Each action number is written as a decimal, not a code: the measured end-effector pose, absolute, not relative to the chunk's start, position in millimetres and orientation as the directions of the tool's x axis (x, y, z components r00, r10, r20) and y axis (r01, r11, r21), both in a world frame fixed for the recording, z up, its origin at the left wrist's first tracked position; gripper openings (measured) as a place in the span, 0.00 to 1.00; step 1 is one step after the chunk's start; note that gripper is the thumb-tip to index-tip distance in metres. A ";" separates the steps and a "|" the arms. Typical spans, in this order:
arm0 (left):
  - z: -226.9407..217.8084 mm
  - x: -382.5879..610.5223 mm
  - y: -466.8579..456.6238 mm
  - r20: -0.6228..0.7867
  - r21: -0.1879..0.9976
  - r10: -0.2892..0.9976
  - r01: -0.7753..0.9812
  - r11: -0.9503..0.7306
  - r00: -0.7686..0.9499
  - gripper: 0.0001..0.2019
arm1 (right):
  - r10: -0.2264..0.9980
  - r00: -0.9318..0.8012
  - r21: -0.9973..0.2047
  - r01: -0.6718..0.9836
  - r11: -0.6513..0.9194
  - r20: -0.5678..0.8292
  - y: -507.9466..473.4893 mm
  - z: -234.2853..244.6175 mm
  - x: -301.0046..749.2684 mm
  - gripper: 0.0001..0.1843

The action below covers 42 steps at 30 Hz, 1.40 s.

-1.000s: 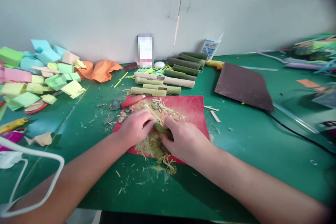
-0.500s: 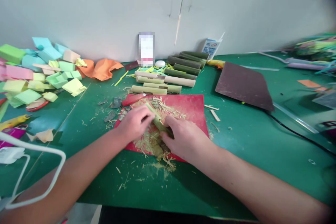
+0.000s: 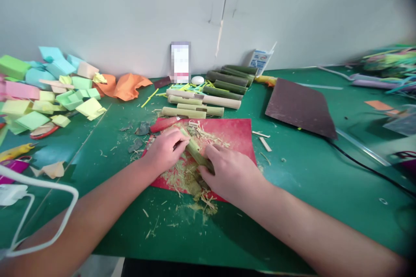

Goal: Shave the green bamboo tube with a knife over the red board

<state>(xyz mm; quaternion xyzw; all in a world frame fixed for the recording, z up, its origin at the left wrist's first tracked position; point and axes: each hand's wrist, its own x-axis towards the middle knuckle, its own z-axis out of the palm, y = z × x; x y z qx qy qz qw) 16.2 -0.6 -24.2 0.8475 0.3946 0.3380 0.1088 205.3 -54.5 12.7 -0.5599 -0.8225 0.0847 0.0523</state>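
Note:
A short green bamboo stick [image 3: 195, 150] lies slanted over a red cutting mat [image 3: 238, 136] covered in pale green shavings [image 3: 182, 177]. My right hand [image 3: 229, 172] is closed around the stick's near end. My left hand [image 3: 165, 151] is closed beside its far end, fingers pinched against the stick on something I cannot make out. A red-handled knife [image 3: 165, 124] lies at the mat's far left corner, apart from both hands.
Peeled and dark green bamboo lengths [image 3: 211, 91] lie behind the mat. Coloured folded papers [image 3: 48, 91] are heaped at the left, a dark brown sheet [image 3: 300, 106] lies at the right with a black cable [image 3: 367, 165]. A white cord [image 3: 39, 186] loops at the near left.
My left hand has slid a little away from me along the stick, toward its far end. My right hand has kept its grip almost in place.

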 end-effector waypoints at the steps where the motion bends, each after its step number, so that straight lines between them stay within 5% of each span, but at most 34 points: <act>1: -23.9 16.9 -1.7 0.487 0.454 0.743 0.593 -0.664 0.459 0.06 | 0.929 -0.371 -0.181 0.914 0.362 -0.014 -55.2 13.7 205.2 0.09; 11: -21.9 18.9 -1.7 0.468 0.455 0.702 0.535 -0.712 0.536 0.05 | 0.941 -0.335 -0.153 0.934 0.324 -0.053 -52.7 10.6 208.0 0.08; 16: -23.2 17.6 4.9 0.562 0.420 0.719 0.608 -0.674 0.409 0.09 | 0.943 -0.330 -0.161 0.934 0.319 -0.048 -51.5 10.4 207.3 0.08; 20: -22.4 22.3 -2.9 0.475 0.443 0.707 0.551 -0.707 0.525 0.08 | 0.941 -0.334 -0.170 0.932 0.320 -0.057 -51.7 10.3 206.6 0.07; 25: -23.7 21.3 -2.0 0.585 0.397 0.694 0.597 -0.697 0.420 0.09 | 0.943 -0.331 -0.187 0.928 0.321 -0.028 -51.5 7.7 206.4 0.08; 29: -24.0 21.0 -2.5 0.478 0.427 0.690 0.543 -0.723 0.543 0.07 | 0.942 -0.335 -0.206 0.923 0.324 -0.021 -50.9 6.5 206.1 0.08; 33: -22.3 21.2 -1.4 0.594 0.377 0.691 0.617 -0.691 0.411 0.09 | 0.945 -0.327 -0.213 0.924 0.316 -0.017 -50.8 7.0 206.1 0.08; 36: -21.5 22.9 -3.2 0.457 0.425 0.698 0.554 -0.716 0.552 0.06 | 0.940 -0.340 -0.220 0.918 0.329 -0.016 -50.7 7.0 206.5 0.07; 42: -20.9 23.1 -3.5 0.523 0.405 0.690 0.567 -0.718 0.500 0.08 | 0.942 -0.334 -0.218 0.922 0.320 -0.028 -51.6 9.5 206.2 0.06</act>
